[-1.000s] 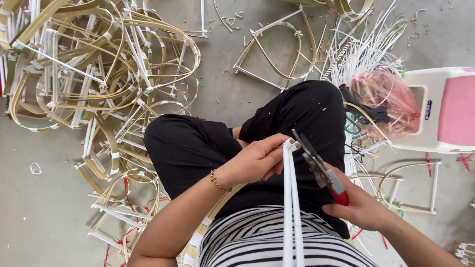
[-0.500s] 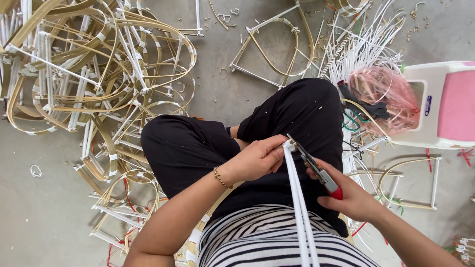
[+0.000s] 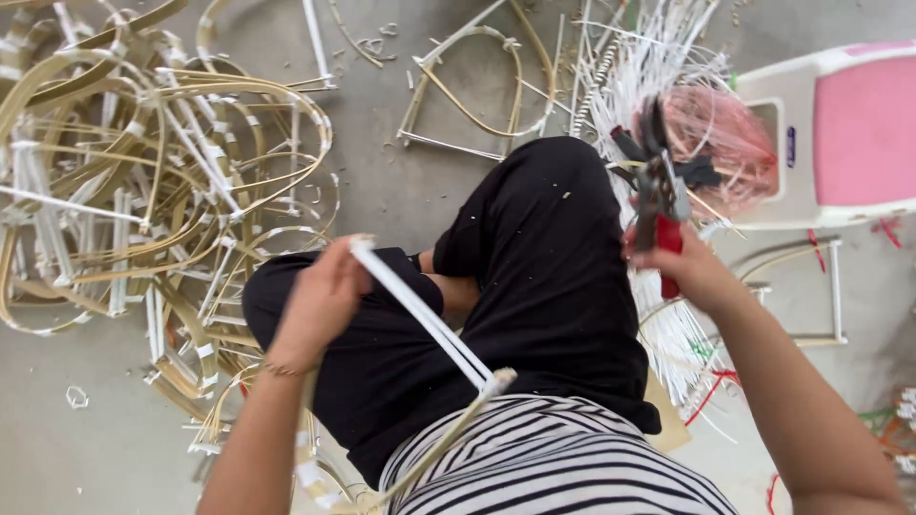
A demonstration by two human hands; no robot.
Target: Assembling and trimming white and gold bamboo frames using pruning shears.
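Observation:
I sit cross-legged on the floor in black trousers (image 3: 534, 286). My left hand (image 3: 320, 300) grips the top end of a bundle of white strips (image 3: 425, 319) that slants down to my striped shirt, where it joins a curved cane strip (image 3: 448, 439). My right hand (image 3: 682, 262) is raised to the right and holds red-handled pliers (image 3: 658, 200), jaws pointing up and away from the white strips. A thin bracelet sits on my left wrist (image 3: 281, 367).
A large pile of bent cane frames wrapped in white bands (image 3: 143, 191) covers the floor to the left. One arched frame (image 3: 477, 86) lies ahead. White rods and pink strands (image 3: 706, 133) lie beside a pink-and-white plastic stool (image 3: 840, 133) at right.
My right hand has pulled the pliers away from the white strips and lifted them to the right. My left hand has swung the strips' top end to the left.

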